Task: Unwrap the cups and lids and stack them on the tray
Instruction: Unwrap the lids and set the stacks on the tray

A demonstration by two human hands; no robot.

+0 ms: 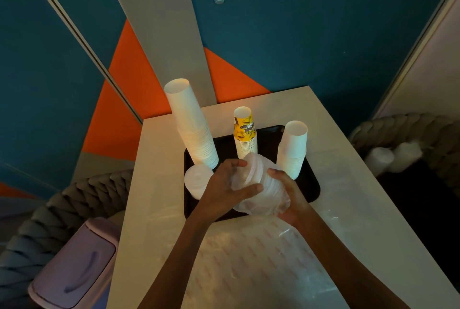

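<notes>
Head view looks down on a stack of lids held over the near part of the black tray. The left hand and right hand both curl their fingers round it, the clear wrap seemingly half peeled. Three cup stacks stand beyond.

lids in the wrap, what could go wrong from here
1. The left hand and right hand grip the wrapped lids close to the tall cup stack, which leans; a bump could topple it.
2. The lids lie tilted above the tray; if they slip free suddenly, they may scatter.
</notes>
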